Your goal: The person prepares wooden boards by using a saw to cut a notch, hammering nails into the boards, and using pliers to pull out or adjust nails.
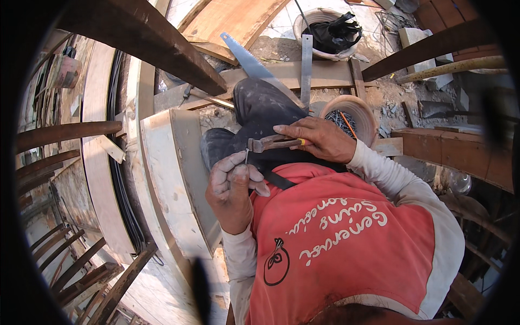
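Observation:
Both of my hands meet above my lap. In my left hand (234,187), a thin nail (247,157) stands pinched upright between thumb and fingertips; pale dust covers those fingers. My right hand (322,139) is closed round a pair of worn metal pincers (273,143) with a bit of yellow on the handle. The tool's head (257,145) is at the upper end of the nail; whether it grips the nail is too small to tell. Beyond my right wrist stands a round tub (369,116) of loose nails (342,123), with an orange pencil (348,124) in it.
A handsaw (254,62) and a metal square (306,67) lie beyond my knees by a wooden plank (333,73). Farther back is a bucket (299,27) with a black plastic bag (336,35). Dark timber legs (146,40) rise around me; a pale wooden box (173,179) is at my left.

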Demonstrator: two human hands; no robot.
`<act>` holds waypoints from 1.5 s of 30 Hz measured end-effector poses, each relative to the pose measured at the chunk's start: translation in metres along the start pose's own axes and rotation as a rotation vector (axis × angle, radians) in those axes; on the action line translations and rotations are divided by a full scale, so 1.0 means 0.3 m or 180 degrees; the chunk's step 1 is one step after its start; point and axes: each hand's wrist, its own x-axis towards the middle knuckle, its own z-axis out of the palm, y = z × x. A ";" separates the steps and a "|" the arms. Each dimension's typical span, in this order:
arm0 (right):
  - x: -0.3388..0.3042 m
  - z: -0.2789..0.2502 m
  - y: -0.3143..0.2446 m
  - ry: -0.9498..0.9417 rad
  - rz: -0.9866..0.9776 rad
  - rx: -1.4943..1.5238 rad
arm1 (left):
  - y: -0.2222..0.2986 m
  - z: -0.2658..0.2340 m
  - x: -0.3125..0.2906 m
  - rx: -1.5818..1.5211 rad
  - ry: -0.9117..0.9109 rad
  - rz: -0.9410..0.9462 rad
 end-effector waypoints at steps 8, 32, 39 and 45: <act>-0.001 0.012 -0.011 0.0390 -0.0506 0.0157 | -0.014 -0.009 -0.006 0.0862 0.0028 0.0359; -0.044 0.110 0.009 0.0275 -0.0302 0.0614 | -0.137 -0.094 0.060 0.0621 0.0062 0.0088; -0.051 0.104 0.006 0.0298 0.0309 0.0636 | -0.124 -0.065 0.031 -0.0557 0.0071 0.0023; -0.022 0.050 -0.043 0.0325 -0.0063 -0.0300 | -0.080 -0.047 0.013 -0.0609 -0.0053 -0.0031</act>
